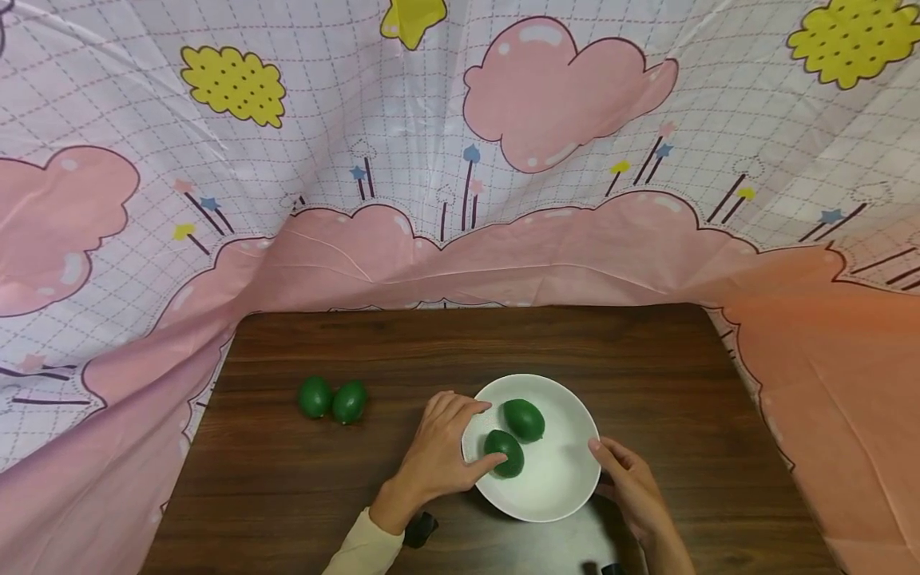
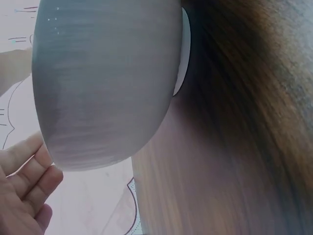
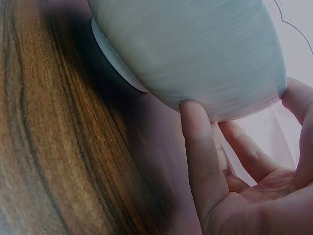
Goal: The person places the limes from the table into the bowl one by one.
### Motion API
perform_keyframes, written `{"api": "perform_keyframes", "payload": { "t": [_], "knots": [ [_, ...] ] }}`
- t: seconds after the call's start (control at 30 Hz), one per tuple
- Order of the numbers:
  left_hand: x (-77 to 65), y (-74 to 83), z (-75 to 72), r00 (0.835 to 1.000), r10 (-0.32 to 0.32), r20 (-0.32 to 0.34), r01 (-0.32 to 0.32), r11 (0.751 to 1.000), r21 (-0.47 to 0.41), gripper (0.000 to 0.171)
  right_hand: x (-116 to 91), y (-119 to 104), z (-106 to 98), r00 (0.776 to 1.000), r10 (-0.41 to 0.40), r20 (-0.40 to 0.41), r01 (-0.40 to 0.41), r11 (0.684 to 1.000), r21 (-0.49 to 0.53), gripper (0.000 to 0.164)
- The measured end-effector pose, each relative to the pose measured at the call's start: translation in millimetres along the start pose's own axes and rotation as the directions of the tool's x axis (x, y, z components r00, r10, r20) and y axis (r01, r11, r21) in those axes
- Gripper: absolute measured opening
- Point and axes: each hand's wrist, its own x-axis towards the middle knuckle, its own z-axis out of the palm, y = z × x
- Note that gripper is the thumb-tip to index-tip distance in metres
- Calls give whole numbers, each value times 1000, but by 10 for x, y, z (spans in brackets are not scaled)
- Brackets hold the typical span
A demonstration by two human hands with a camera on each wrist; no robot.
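Left hand (image 1: 440, 454) – fingers spread, released, thumb over one green fruit (image 1: 505, 444), right hand (image 1: 636, 485) – grasping white bowl (image 1: 557, 475), inward of desk (image 1: 668, 359) far edge.

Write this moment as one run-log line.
left hand: thumb over white bowl; right hand: grips bowl; bowl contents: two green fruits; table: another green pair

The left sleeve (image 1: 365, 549) — plain cream, at seven o'clock in the head view — ends at the wrist (image 1: 390, 509) beside an angular black fitting (image 1: 420, 529), with another black part (image 1: 614, 569) at five o'clock.
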Motion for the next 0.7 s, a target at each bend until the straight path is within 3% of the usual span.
{"api": "perform_keyframes", "payload": {
  "t": [0.23,0.53,0.7],
  "knots": [
    [-53,-45,-56,998,-21,-54,19,1000,-22,70,7,-14,9,1000,13,-6,-13,1000,-25,53],
    [-155,-180,-142,994,-100,-52,101,995,4,71,3,-16,6,1000,22,-5,-22,1000,-21,52],
    [-184,-262,-190,993,-99,-69,101,995,20,70,3,-13,4,999,33,-8,-34,999,-23,52]
  ]
}}
